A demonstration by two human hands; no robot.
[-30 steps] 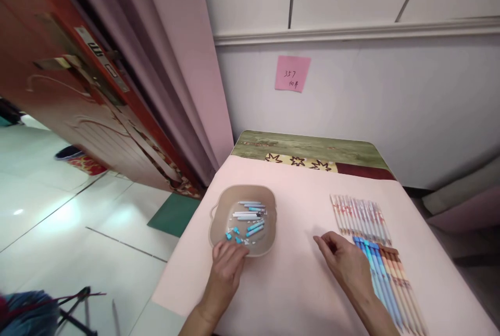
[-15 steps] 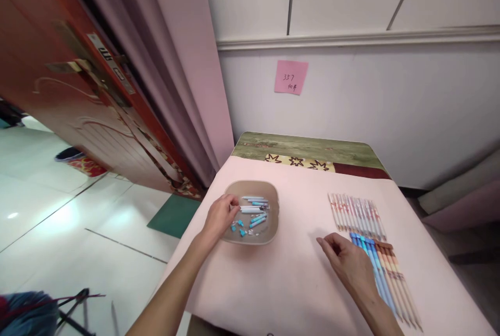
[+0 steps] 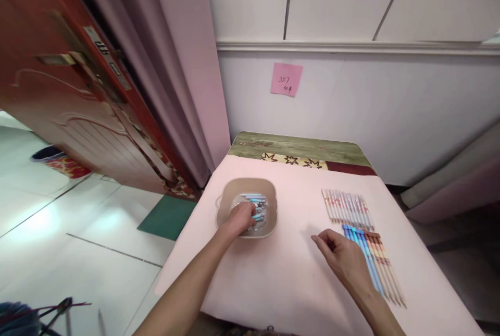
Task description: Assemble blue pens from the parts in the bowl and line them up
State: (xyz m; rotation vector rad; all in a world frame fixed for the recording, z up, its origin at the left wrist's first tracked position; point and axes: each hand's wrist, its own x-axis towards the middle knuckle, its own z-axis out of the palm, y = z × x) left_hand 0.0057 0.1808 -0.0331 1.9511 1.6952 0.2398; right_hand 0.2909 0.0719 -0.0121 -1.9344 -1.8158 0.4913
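My left hand (image 3: 242,219) reaches down into a beige plastic basin (image 3: 227,190), fingers curled together over slim pen barrels (image 3: 254,199) in white, pale blue and turquoise. What its fingertips hold is hidden. Above the pink tabletop hovers my right hand (image 3: 346,258), thumb and forefinger drawn together with nothing visible between them. Beside and partly beneath that hand lie blue pens (image 3: 363,245) in a row. Brown-topped, cream pens (image 3: 385,268) continue the row to the right. Behind these, a row of pale, patterned pens (image 3: 347,208) lies side by side.
A pink sheet (image 3: 269,278) covers most of the table, whose green wood-patterned far end (image 3: 292,143) shows. A pink note (image 3: 286,79) is stuck on the wall behind. At the left stand a curtain (image 3: 183,65) and a red door (image 3: 78,91).
My left hand has moved from the basin's left side deeper in, down onto the pen parts. My right hand holds nearly the same pose. The view has shifted slightly.
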